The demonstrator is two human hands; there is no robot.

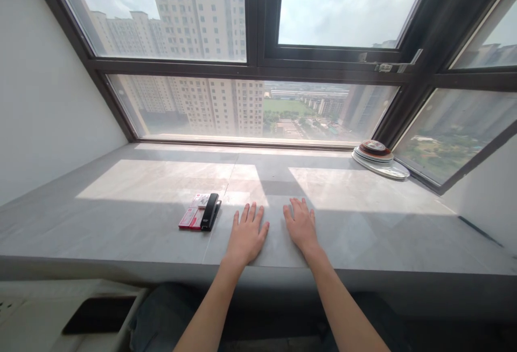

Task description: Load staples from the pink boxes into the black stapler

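While the left hand [246,236] and right hand [301,227] rest flat with fingers spread (palms down, holding nothing) on the sill [121,217], the black stapler [210,212] lies just left of the left hand, with red boxes [191,218] right beside it, further left.

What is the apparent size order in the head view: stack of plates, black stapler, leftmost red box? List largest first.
1. stack of plates, though farthest away.
2. black stapler.
3. leftmost red box.
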